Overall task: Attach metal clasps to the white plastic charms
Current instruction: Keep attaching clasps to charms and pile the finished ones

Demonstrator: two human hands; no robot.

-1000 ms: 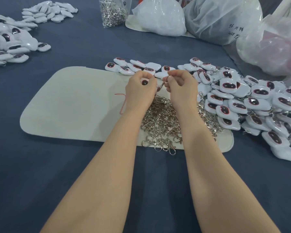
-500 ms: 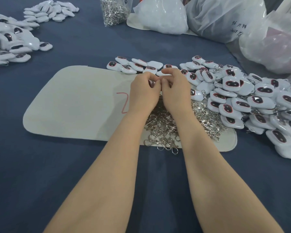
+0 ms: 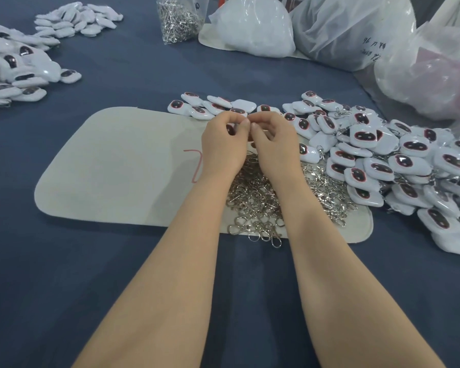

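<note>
Drawn together since a second ago, your left hand [image 3: 225,147] pinches one charm [image 3: 230,128] above the mat [image 3: 117,166]; your right hand [image 3: 275,144] pinches its edge, clasp hidden. At right lie apparently fitted charms [image 3: 383,160]; loose clasps [image 3: 255,200] remain plentiful, so the task is far from finished.

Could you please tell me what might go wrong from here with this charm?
1. The white plastic charm with a dark face, pinched in the left hand beside the right hand, might slip into the loose pile of silver metal clasps directly below.
2. Clasps overhanging the near edge of the pale mat could be swept off by the forearms.
</note>
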